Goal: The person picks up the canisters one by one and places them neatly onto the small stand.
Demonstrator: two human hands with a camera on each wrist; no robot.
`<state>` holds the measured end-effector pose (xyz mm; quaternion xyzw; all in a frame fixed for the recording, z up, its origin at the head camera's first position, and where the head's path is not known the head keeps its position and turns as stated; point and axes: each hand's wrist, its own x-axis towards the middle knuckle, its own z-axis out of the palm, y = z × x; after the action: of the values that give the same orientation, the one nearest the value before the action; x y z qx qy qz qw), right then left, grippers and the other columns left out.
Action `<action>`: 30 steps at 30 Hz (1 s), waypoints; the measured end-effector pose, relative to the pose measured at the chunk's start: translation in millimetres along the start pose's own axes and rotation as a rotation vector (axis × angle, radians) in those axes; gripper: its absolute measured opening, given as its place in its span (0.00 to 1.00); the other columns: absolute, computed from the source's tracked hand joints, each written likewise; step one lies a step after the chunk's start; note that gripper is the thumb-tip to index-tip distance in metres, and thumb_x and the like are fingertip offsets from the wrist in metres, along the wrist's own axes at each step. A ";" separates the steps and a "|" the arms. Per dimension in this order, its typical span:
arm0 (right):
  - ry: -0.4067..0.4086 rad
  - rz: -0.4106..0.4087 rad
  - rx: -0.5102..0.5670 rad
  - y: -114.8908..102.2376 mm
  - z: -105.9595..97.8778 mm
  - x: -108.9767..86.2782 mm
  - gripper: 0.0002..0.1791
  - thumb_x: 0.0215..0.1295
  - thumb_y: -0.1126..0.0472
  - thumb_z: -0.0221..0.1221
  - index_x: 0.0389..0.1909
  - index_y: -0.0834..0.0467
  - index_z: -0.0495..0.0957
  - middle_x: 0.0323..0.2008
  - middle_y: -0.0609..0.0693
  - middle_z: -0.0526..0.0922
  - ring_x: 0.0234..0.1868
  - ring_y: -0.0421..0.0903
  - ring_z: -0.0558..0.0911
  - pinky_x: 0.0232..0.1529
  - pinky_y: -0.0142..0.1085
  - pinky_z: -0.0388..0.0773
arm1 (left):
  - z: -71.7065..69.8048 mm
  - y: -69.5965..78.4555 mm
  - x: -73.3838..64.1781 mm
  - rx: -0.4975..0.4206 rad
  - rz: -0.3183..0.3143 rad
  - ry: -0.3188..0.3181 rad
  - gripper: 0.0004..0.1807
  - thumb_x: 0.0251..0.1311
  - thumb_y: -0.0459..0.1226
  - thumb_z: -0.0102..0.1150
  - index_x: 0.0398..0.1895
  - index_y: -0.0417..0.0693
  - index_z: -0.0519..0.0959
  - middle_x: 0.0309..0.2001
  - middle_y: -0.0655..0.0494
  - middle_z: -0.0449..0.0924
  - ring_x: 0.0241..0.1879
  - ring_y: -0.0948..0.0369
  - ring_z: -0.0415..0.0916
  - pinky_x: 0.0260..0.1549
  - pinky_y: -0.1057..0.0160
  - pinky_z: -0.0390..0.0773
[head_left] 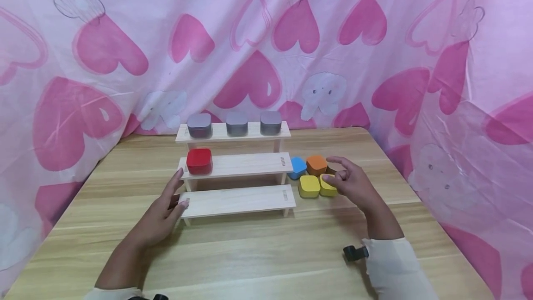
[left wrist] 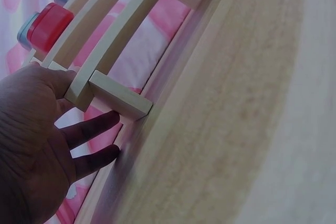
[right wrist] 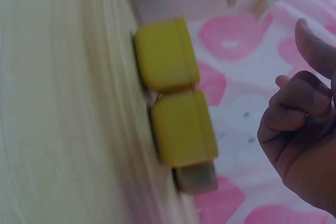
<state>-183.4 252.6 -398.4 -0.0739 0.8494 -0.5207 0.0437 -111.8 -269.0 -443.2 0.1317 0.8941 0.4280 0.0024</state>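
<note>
My left hand [head_left: 160, 214] is at the left end of a three-step wooden rack [head_left: 237, 200], thumb at the lowest step and index finger by the middle one. In the left wrist view its other fingers [left wrist: 94, 129] stretch beside the step's leg. My right hand [head_left: 351, 184] hovers over a cluster of rounded blocks, thumb and index finger apart, the other fingers curled, holding nothing. Under and beside it are an orange block [head_left: 317, 165], a yellow block [head_left: 309, 186], a second yellow block [head_left: 328, 189] partly covered by the thumb, and a blue block [head_left: 297, 167].
On the rack's middle step sits a red block [head_left: 199, 161]. Three grey blocks [head_left: 237, 124] line the top step. A brownish block [right wrist: 197, 178] shows behind the yellow ones in the right wrist view. Pink heart-patterned cloth [head_left: 250, 36] hangs behind and around the wooden table [head_left: 250, 263].
</note>
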 end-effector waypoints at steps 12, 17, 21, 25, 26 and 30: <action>-0.105 0.040 -0.059 30.8 -25.1 6.3 0.42 0.71 0.58 0.73 0.82 0.57 0.67 0.19 0.44 0.65 0.19 0.41 0.63 0.20 0.33 0.64 | 0.8 -2.2 0.5 0.002 0.005 0.005 0.52 0.83 0.40 0.56 0.90 0.76 0.30 0.90 0.37 0.45 0.75 0.23 0.68 0.69 0.29 0.73; -0.142 0.067 -0.095 41.1 -26.0 6.9 0.44 0.68 0.57 0.75 0.82 0.58 0.68 0.22 0.46 0.67 0.20 0.41 0.64 0.20 0.32 0.65 | 2.7 -3.6 0.3 0.001 -0.003 0.001 0.52 0.83 0.40 0.56 0.90 0.80 0.30 0.90 0.38 0.45 0.75 0.24 0.69 0.69 0.30 0.73; -0.147 0.055 -0.124 46.9 -23.0 9.0 0.44 0.67 0.57 0.76 0.81 0.59 0.69 0.27 0.49 0.68 0.23 0.41 0.67 0.21 0.32 0.67 | 2.8 -3.1 0.7 0.007 -0.002 0.004 0.52 0.84 0.41 0.56 0.90 0.78 0.30 0.89 0.37 0.46 0.75 0.24 0.70 0.69 0.30 0.73; -0.149 0.058 -0.139 49.8 -20.7 12.0 0.45 0.66 0.57 0.77 0.81 0.60 0.69 0.28 0.49 0.69 0.24 0.42 0.67 0.22 0.32 0.67 | 2.2 -2.5 0.8 0.010 -0.009 0.000 0.52 0.84 0.40 0.56 0.90 0.76 0.29 0.89 0.34 0.47 0.74 0.24 0.70 0.70 0.30 0.72; -0.144 0.062 -0.141 50.4 -20.6 12.8 0.45 0.66 0.57 0.77 0.81 0.60 0.69 0.28 0.49 0.69 0.24 0.42 0.68 0.22 0.32 0.67 | 2.3 -2.5 0.8 0.011 -0.013 -0.001 0.52 0.84 0.41 0.56 0.90 0.77 0.29 0.89 0.34 0.47 0.74 0.24 0.69 0.70 0.31 0.72; -0.133 0.069 -0.173 54.2 -20.5 16.4 0.44 0.65 0.56 0.78 0.80 0.59 0.70 0.31 0.50 0.69 0.30 0.46 0.70 0.24 0.32 0.68 | 2.8 -3.0 1.3 0.010 -0.024 0.001 0.52 0.84 0.41 0.55 0.89 0.81 0.28 0.89 0.36 0.46 0.75 0.24 0.68 0.70 0.31 0.71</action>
<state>-206.9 292.0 -437.3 -0.0825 0.8884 -0.4377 0.1113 -113.4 -268.4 -447.1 0.1208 0.8978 0.4235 0.0063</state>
